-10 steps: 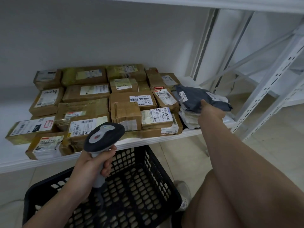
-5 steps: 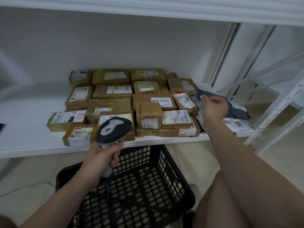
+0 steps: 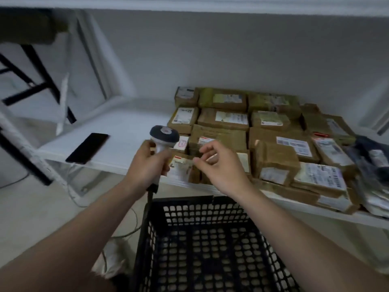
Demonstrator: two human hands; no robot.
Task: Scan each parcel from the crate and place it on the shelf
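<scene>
My left hand [image 3: 145, 165] grips the handle of a grey and white barcode scanner [image 3: 164, 135], held upright in front of the white shelf [image 3: 130, 131]. My right hand [image 3: 219, 167] hovers beside it with loosely curled fingers and holds nothing. Several brown cardboard parcels [image 3: 273, 144] with white labels lie packed together on the shelf. Dark grey and white soft mailer bags [image 3: 372, 159] are piled at the shelf's right end. A black perforated plastic crate [image 3: 202, 245] stands on the floor below my hands; no parcel shows inside it.
A black phone [image 3: 87, 148] lies flat on the left part of the shelf. The scanner's cable [image 3: 126, 232] runs down to the floor left of the crate. A black-legged frame [image 3: 37, 87] stands at the far left. Another shelf board spans overhead.
My right hand has let go of the grey mailer bag at the shelf's right end and drawn back toward the scanner. The view has swung left, bringing the phone into sight.
</scene>
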